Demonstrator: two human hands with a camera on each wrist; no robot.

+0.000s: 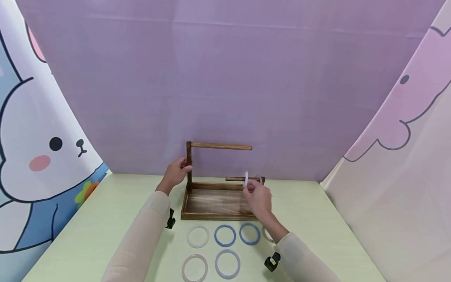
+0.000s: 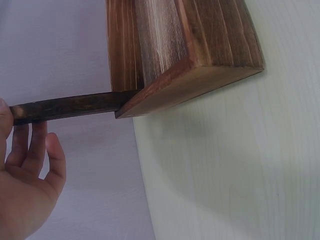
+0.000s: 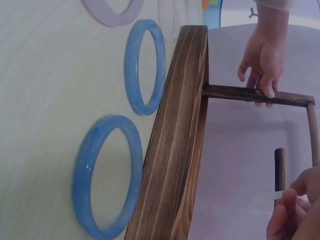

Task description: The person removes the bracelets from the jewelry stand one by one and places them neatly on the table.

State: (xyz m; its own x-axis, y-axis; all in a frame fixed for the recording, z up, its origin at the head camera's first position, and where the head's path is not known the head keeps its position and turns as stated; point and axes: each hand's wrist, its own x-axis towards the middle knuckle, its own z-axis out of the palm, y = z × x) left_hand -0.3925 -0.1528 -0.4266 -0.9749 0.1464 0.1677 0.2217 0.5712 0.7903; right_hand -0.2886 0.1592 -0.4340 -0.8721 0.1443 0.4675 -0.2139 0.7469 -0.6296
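Note:
A brown wooden stand (image 1: 188,160) has a tray base (image 1: 218,216), a tall post with an upper rod (image 1: 221,146), and a lower rod (image 1: 234,179). My left hand (image 1: 175,173) grips the post, thumb on one side and fingers on the other, as the left wrist view shows. With thumb and fingers my right hand (image 1: 258,197) pinches a whitish bangle (image 1: 246,178), which appears to be around the lower rod. A second pale bangle (image 1: 260,179) is farther right on that rod, partly hidden by the hand. In the right wrist view only a sliver of the pinched bangle (image 3: 278,195) shows.
On the pale table before the tray lie a clear bangle (image 1: 188,236), two blue bangles (image 1: 215,235) (image 1: 241,234), a pinkish bangle (image 1: 183,268) and a lavender bangle (image 1: 216,264). Another bangle (image 1: 266,236) is half hidden under my right wrist. A purple cloth (image 1: 225,78) hangs behind.

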